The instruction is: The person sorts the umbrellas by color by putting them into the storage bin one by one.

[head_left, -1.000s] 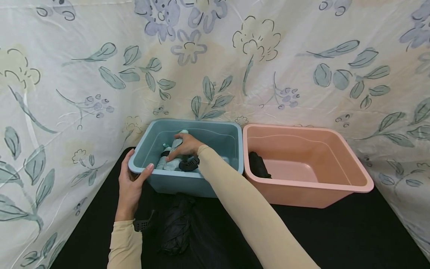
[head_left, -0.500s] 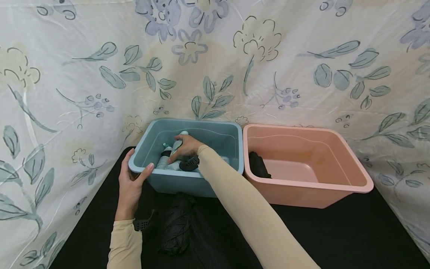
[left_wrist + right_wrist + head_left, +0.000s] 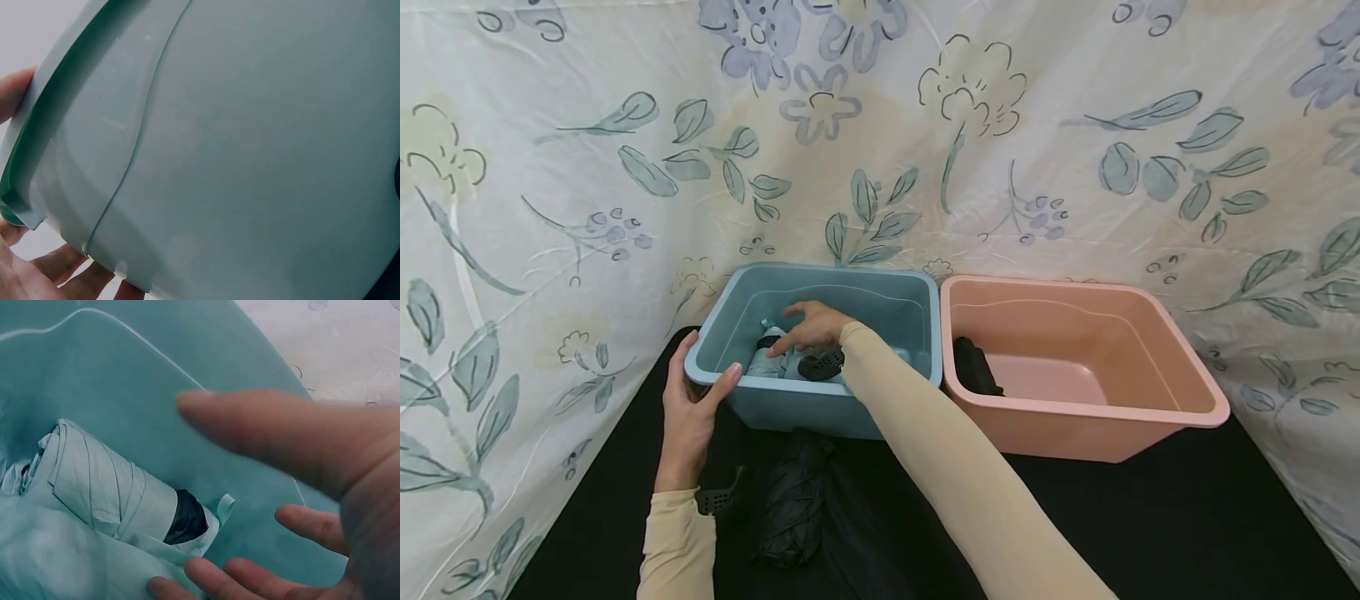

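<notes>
A blue plastic bin (image 3: 902, 321) stands on the black surface. My left hand (image 3: 688, 425) grips its near left corner, thumb over the rim and fingers against the outer wall. Inside lies a rolled pale teal folding umbrella (image 3: 112, 481), with a dark band and a small strap loop at one end. Another pale bundle of fabric (image 3: 62, 556) is beside it. My right hand (image 3: 816, 327) hovers in the bin over these things, fingers spread and thumb apart. Nothing shows in its grasp, though some fingertips look close to the fabric.
A pink bin (image 3: 1086, 408) stands right beside the blue one, with a black rolled bundle (image 3: 976, 367) at its left inside. In front of the blue bin lies a black wrapped bundle (image 3: 793, 504). A floral curtain (image 3: 970, 167) hangs behind both bins.
My right hand has let go of a pale teal roll it held upright in the bin; the roll's raised end no longer shows, and the fingers have spread. My left hand stays on the rim.
</notes>
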Motion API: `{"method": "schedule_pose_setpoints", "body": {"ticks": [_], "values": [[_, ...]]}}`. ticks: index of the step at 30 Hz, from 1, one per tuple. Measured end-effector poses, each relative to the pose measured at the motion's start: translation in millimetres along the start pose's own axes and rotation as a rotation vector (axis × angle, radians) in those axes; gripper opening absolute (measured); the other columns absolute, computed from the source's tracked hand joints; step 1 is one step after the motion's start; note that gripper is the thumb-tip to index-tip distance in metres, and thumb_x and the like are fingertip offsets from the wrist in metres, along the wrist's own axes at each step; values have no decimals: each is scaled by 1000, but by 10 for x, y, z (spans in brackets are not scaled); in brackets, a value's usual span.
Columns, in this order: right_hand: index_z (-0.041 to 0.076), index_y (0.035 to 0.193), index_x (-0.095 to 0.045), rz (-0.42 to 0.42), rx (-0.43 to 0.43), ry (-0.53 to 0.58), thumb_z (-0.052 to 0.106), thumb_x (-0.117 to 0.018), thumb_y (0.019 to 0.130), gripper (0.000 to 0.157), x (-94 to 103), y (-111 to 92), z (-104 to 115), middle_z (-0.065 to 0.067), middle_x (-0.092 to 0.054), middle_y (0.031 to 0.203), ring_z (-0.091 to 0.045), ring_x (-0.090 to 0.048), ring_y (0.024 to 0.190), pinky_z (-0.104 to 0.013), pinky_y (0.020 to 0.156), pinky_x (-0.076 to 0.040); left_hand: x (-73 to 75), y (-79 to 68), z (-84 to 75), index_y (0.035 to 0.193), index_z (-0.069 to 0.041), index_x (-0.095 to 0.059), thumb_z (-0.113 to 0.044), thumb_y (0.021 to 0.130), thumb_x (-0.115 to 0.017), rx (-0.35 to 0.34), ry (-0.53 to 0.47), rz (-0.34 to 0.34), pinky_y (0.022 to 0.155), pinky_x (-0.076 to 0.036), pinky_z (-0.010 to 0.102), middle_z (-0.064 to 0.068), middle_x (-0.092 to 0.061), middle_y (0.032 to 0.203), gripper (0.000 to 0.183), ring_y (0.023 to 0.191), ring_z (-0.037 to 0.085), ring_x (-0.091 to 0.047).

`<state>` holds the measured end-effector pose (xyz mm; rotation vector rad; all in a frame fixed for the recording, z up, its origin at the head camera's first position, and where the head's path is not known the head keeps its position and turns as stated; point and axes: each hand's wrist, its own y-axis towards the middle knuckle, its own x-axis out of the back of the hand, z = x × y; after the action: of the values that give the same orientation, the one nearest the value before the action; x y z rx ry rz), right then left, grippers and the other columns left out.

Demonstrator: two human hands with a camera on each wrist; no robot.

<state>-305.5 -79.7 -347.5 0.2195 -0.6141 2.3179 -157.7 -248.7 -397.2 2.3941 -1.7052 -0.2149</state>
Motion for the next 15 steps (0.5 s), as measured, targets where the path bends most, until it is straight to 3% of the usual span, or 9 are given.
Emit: {"method": "schedule_pose_setpoints", "body": {"ticks": [7, 15], "values": [[13, 144, -34, -8, -11, -18, 27, -77, 77, 81, 2, -1, 24, -14, -37, 142, -31, -50, 119, -43, 88, -46, 4, -5, 0, 145, -28, -28, -15, 86, -68, -5, -8, 2, 97, -35, 38, 3, -35, 141, 72, 125, 30, -36], [13, 144, -36, -40, -13, 47, 25, -78, 77, 79, 13, -13, 22, -12, -41, 138, -34, -50, 118, -44, 86, -47, 13, -7, 18, 144, -30, -28, -13, 87, -67, -26, -34, 12, 92, -37, 27, 4, -34, 141, 72, 127, 28, -36]]}}
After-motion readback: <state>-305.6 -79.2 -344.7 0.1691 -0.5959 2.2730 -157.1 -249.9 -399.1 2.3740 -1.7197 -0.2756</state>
